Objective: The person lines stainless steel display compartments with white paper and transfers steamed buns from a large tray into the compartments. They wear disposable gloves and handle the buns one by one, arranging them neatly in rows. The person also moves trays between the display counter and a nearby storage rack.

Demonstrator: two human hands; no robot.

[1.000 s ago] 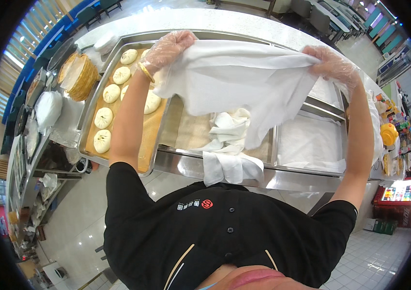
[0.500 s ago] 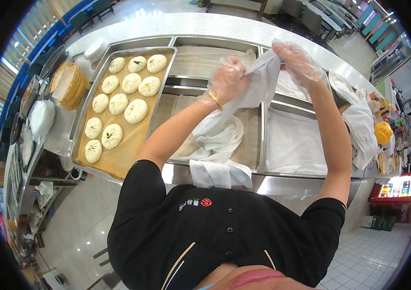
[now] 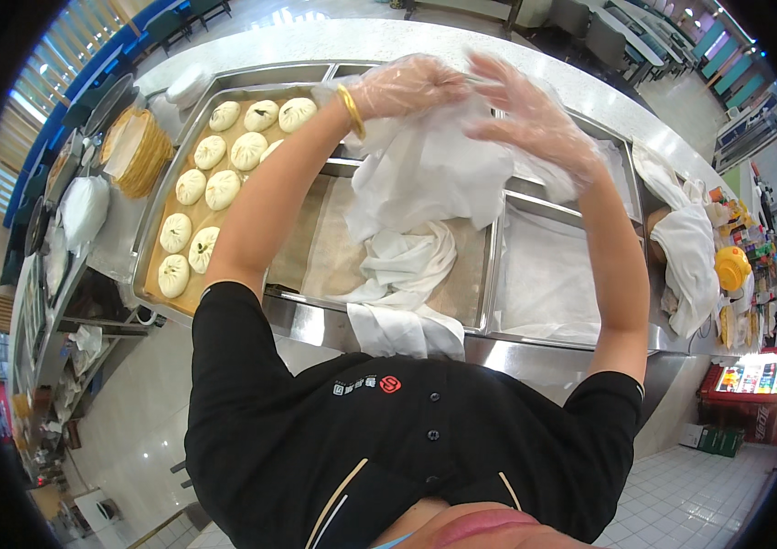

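My left hand (image 3: 416, 84), in a clear plastic glove with a gold bangle at the wrist, grips the upper edge of a white cloth (image 3: 434, 174). The cloth hangs spread out over the middle trays. Close to its upper right side is my right hand (image 3: 535, 119), also gloved, with fingers stretched apart and somewhat blurred. Below the hanging cloth, a second white cloth (image 3: 411, 261) lies bunched in a paper-lined metal tray (image 3: 288, 252). To the left, pleated steamed buns (image 3: 223, 189) sit on a lined tray, some hidden by my left forearm.
White cloth lines the metal tray (image 3: 548, 265) at right. Another white cloth (image 3: 407, 329) drapes over the counter's front edge. Stacked round woven mats (image 3: 143, 160) and a white plastic bag (image 3: 85, 215) stand at left. A yellow object (image 3: 731, 268) and more cloth (image 3: 685, 261) are at far right.
The cloth has gone from a gathered strip between both hands to a wide hanging sheet. My left hand moved up and slightly left; my right hand's fingers have spread off the cloth.
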